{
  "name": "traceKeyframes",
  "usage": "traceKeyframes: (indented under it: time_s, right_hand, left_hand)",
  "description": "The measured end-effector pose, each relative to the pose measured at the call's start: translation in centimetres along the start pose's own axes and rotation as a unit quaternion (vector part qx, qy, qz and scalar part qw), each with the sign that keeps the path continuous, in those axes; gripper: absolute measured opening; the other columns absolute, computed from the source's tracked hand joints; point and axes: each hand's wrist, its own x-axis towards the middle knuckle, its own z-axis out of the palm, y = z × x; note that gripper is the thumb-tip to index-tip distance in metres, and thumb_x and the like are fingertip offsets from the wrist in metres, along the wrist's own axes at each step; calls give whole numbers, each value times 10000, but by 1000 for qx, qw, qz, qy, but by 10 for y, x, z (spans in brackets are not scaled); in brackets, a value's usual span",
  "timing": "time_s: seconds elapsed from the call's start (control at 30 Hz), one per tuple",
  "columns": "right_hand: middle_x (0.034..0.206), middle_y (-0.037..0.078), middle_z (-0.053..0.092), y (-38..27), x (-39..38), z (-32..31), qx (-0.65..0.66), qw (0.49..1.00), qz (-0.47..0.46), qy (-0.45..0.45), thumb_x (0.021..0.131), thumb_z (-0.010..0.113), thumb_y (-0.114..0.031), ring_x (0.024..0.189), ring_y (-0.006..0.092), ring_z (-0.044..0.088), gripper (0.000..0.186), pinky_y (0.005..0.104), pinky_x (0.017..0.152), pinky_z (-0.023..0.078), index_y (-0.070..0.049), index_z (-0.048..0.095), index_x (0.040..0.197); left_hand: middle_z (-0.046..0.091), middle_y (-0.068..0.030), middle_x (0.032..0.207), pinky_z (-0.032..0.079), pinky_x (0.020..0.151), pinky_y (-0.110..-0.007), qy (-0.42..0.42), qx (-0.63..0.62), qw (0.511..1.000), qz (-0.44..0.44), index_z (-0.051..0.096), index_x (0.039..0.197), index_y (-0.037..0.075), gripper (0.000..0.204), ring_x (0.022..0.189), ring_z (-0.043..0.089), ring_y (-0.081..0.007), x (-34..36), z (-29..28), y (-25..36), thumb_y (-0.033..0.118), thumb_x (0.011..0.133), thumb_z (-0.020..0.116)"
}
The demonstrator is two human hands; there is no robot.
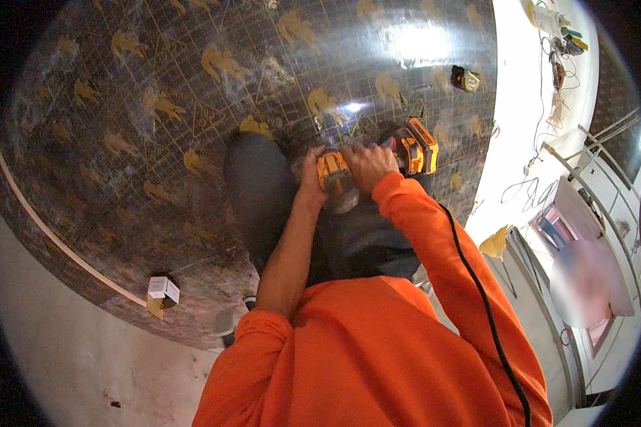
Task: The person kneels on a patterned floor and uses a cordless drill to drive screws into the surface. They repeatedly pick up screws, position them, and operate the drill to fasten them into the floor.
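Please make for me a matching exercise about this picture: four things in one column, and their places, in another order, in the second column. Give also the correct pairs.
Things
1. Power tool
2. Tape measure
3. Box
4. Black cord

Places
A. At lower left in the picture
B. Along the orange right sleeve
C. In the right hand, with the left hand against it
D. On the right part of the dark board, near its upper right edge

Pairs: 1-C, 2-D, 3-A, 4-B
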Motion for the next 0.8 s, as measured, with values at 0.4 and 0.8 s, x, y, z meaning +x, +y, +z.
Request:
traceKeyframes:
  time_s: [0.4,0.8]
  right_hand:
    - [1132,97,643,15,-21,1,-22,997,-37,69,873,563,-183,873,319,690,398,458,702,544,-177,551,1271]
    - [1023,101,661,-29,-317,90,287,894,142,312,686,756,-276,800,362,670,585,460,647,527,-158,605,1239]
  left_hand:
    - [662,-138,1016,519,850,-464,-18,14,999,42,619,1110,79,339,939,634,-299,13,-13,-18,339,907,543]
    - [345,-139,1396,526,928,-474,253,866,333,276,130,1548,100,885,1204,473,-385,32,-25,-42,116,837,657]
